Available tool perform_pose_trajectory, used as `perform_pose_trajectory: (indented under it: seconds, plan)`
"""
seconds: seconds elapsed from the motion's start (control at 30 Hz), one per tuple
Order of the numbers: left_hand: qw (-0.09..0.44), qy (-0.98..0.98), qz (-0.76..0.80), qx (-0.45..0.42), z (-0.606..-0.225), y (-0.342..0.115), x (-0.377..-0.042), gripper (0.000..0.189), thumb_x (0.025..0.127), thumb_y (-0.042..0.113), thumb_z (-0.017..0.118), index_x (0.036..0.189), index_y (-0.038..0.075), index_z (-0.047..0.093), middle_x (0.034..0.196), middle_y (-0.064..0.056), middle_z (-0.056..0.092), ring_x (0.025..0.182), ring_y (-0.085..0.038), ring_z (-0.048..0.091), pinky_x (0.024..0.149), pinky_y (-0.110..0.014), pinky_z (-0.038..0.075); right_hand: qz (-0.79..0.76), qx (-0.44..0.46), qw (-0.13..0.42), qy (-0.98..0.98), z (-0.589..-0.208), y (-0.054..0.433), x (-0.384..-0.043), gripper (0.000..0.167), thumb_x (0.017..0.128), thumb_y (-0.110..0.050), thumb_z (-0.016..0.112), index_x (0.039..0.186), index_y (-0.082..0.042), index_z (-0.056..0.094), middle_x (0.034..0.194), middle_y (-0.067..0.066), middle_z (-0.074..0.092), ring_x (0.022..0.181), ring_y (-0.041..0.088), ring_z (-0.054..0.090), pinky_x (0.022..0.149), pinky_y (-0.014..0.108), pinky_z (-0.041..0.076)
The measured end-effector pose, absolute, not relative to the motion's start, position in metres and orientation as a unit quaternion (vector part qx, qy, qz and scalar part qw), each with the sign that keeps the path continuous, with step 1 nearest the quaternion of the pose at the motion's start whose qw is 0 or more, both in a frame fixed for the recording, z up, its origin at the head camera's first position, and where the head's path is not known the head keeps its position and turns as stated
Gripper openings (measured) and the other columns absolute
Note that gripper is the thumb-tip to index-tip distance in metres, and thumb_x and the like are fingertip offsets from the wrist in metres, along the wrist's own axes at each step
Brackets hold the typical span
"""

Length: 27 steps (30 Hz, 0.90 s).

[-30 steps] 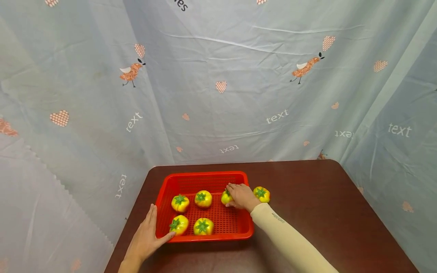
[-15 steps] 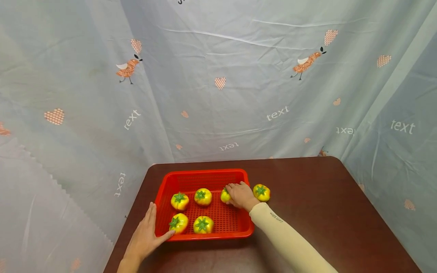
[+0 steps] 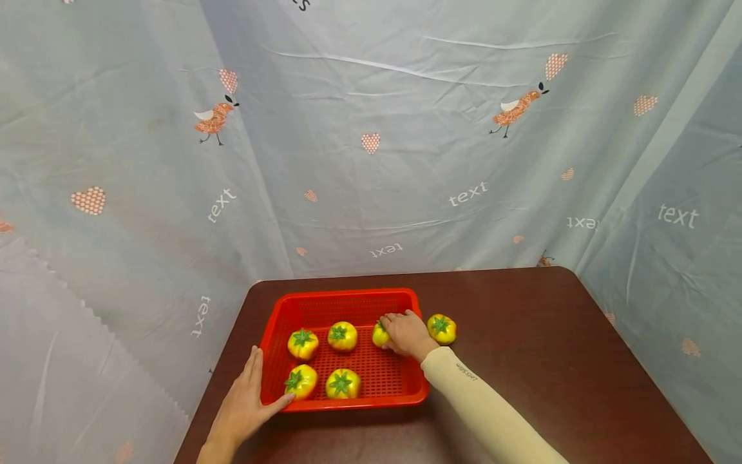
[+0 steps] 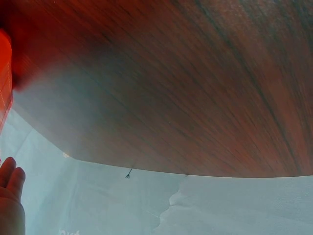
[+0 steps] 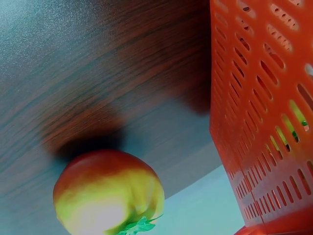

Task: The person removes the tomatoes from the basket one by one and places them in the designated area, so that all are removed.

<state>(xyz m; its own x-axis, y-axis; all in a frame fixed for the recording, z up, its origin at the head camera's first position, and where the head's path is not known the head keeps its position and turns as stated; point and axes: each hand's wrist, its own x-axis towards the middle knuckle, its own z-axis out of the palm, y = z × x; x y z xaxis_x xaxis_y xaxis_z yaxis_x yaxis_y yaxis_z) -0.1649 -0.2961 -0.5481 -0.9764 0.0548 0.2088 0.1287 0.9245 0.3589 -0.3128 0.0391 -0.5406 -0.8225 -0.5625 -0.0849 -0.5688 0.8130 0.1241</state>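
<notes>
A red plastic basket (image 3: 379, 386) holds several yellow tomatoes with green star-shaped tops. My right hand (image 3: 408, 335) reaches over its right side and grips a tomato (image 3: 379, 334) near the back right; the palm hides part of that fruit. My left hand (image 3: 240, 403) lies at the front left corner, fingers straight along the outer left wall and thumb at the front rim beside a tomato (image 3: 301, 381). Other tomatoes inside are one at the front middle (image 3: 343, 384), one at the back left (image 3: 303, 345) and one at the back middle (image 3: 342, 336).
One tomato (image 3: 442, 328) sits on the dark brown table (image 3: 533, 361), just outside the basket's right wall. In the right wrist view that tomato (image 5: 107, 193) is close below the slotted basket wall (image 5: 269, 112). A grey printed curtain (image 3: 371, 193) hangs behind and at both sides.
The whole scene shifts slightly with the head camera. Both hands keep their places at the basket, and the right hand stays on the same tomato.
</notes>
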Motion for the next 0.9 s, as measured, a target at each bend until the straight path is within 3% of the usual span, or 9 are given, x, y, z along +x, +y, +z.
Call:
perform_pose_trajectory:
  seconds: [0.9]
  plan:
    - [0.073, -0.978, -0.193, -0.034, -0.5488, -0.2975, -0.166, 0.116, 0.079, 0.062, 0.069, 0.152, -0.009, 0.014, 0.156, -0.034, 0.02, 0.131, -0.055, 0.039, 0.1, -0.066, 0.04, -0.007, -0.32, -0.012, 0.947, -0.5366, 0.0433, -0.3105, 0.066, 0.091, -0.048, 0.063, 0.145, -0.013, 0.048, 0.145, 0.004, 0.053, 0.133, 0.02, 0.051, 0.111, 0.043, 0.04]
